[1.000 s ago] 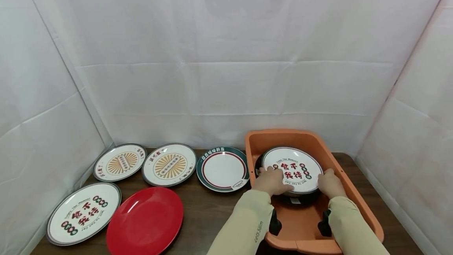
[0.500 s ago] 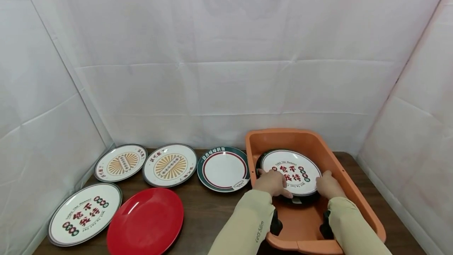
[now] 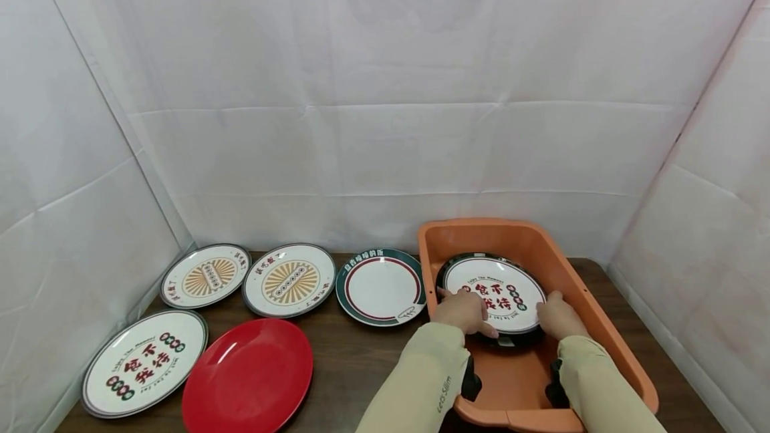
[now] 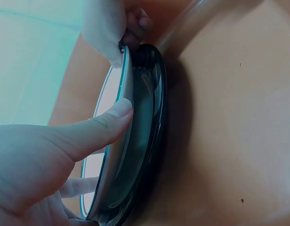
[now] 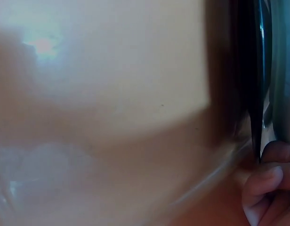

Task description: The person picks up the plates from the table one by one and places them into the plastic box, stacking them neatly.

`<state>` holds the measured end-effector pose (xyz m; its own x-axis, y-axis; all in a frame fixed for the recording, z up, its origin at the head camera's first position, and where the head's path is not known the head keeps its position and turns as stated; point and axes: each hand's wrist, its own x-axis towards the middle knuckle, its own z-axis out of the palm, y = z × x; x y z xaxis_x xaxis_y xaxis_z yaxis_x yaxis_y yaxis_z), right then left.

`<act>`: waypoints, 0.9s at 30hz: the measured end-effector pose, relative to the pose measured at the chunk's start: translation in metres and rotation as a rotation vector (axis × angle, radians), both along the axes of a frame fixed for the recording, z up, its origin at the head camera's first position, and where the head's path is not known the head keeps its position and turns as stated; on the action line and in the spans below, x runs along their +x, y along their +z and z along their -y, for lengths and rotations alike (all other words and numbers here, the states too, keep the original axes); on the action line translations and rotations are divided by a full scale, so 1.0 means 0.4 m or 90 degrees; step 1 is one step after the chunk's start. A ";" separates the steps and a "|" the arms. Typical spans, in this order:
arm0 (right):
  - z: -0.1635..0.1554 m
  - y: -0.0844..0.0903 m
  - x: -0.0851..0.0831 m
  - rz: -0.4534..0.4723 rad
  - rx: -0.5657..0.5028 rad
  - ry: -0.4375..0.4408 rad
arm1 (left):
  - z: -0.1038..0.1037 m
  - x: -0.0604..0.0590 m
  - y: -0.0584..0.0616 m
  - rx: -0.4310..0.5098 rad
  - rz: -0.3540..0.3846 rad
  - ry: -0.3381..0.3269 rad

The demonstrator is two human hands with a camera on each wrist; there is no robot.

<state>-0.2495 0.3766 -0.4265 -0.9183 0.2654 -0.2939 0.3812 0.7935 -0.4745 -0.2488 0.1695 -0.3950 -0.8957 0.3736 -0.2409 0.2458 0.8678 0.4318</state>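
Lowering the plate (image 3: 494, 293) deeper into the tub (image 3: 592, 326) (onto a black one), left hand (image 3: 462, 311) and right hand (image 3: 559, 316) still pinch its rim.

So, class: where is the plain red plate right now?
In the head view, the red plate lies front left on the table, beside the lettered white plate.
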 end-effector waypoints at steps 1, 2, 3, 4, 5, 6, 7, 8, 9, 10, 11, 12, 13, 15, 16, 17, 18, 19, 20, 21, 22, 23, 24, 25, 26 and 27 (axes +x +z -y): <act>-0.001 0.000 0.001 0.000 -0.001 0.000 | -0.001 -0.002 -0.002 -0.007 -0.003 -0.005; -0.001 0.001 0.001 0.001 -0.002 0.000 | -0.002 -0.003 -0.005 -0.013 -0.006 -0.009; -0.001 0.001 0.002 0.002 -0.001 -0.001 | -0.002 -0.004 -0.008 -0.018 -0.008 -0.013; -0.001 0.001 0.002 0.003 0.000 -0.002 | -0.002 -0.005 -0.010 -0.023 -0.012 -0.018; 0.000 0.001 0.002 0.004 0.003 -0.003 | -0.003 -0.006 -0.013 -0.028 -0.015 -0.023; 0.001 0.001 0.002 0.005 0.007 -0.005 | -0.004 -0.007 -0.015 -0.031 -0.018 -0.025; 0.002 0.001 0.002 0.005 0.009 -0.008 | -0.004 -0.008 -0.017 -0.031 -0.019 -0.026; 0.003 0.001 0.001 0.004 0.012 -0.011 | -0.003 -0.007 -0.017 -0.031 -0.020 -0.025; 0.004 0.000 0.000 0.003 0.016 -0.015 | -0.003 -0.007 -0.017 -0.031 -0.022 -0.024; 0.005 -0.001 -0.001 0.001 0.019 -0.017 | -0.003 -0.007 -0.017 -0.033 -0.024 -0.024; 0.006 -0.001 -0.001 -0.001 0.023 -0.019 | -0.003 -0.006 -0.017 -0.034 -0.024 -0.023; 0.006 -0.002 -0.002 -0.004 0.027 -0.018 | -0.002 -0.005 -0.016 -0.036 -0.025 -0.022; 0.006 -0.002 -0.002 -0.005 0.030 -0.017 | -0.001 -0.004 -0.015 -0.036 -0.026 -0.022; 0.004 -0.004 -0.001 -0.011 0.033 -0.009 | 0.000 -0.002 -0.014 -0.048 -0.035 -0.031; 0.002 -0.005 -0.001 -0.014 0.035 -0.003 | 0.000 -0.001 -0.013 -0.054 -0.042 -0.038; 0.001 -0.006 0.000 -0.017 0.036 0.001 | 0.001 0.000 -0.012 -0.060 -0.047 -0.045; -0.001 -0.007 0.000 -0.019 0.036 0.005 | 0.001 0.001 -0.011 -0.067 -0.053 -0.051; -0.002 -0.007 0.001 -0.021 0.036 0.008 | 0.002 0.001 -0.010 -0.072 -0.057 -0.055; -0.003 -0.007 0.001 -0.023 0.037 0.011 | 0.001 0.001 -0.010 -0.080 -0.060 -0.061; -0.003 -0.008 0.000 -0.024 0.037 0.012 | 0.001 0.001 -0.009 -0.085 -0.061 -0.062; -0.003 -0.007 0.000 -0.024 0.037 0.011 | 0.000 0.001 -0.009 -0.087 -0.058 -0.061; -0.003 -0.007 0.000 -0.023 0.038 0.009 | -0.001 0.001 -0.008 -0.090 -0.053 -0.058; -0.002 -0.006 0.000 -0.023 0.037 0.007 | -0.002 0.001 -0.008 -0.091 -0.048 -0.056; -0.002 -0.006 0.001 -0.022 0.038 0.006 | -0.003 0.000 -0.008 -0.094 -0.044 -0.054; -0.001 -0.005 0.002 -0.023 0.038 0.004 | -0.004 -0.001 -0.009 -0.099 -0.042 -0.055; 0.000 -0.005 0.003 -0.024 0.039 0.004 | -0.005 -0.001 -0.009 -0.103 -0.042 -0.055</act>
<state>-0.2484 0.3767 -0.4285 -0.9301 0.2759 -0.2425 0.3588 0.8238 -0.4388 -0.2492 0.1715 -0.3987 -0.8778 0.4112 -0.2457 0.3459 0.8990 0.2686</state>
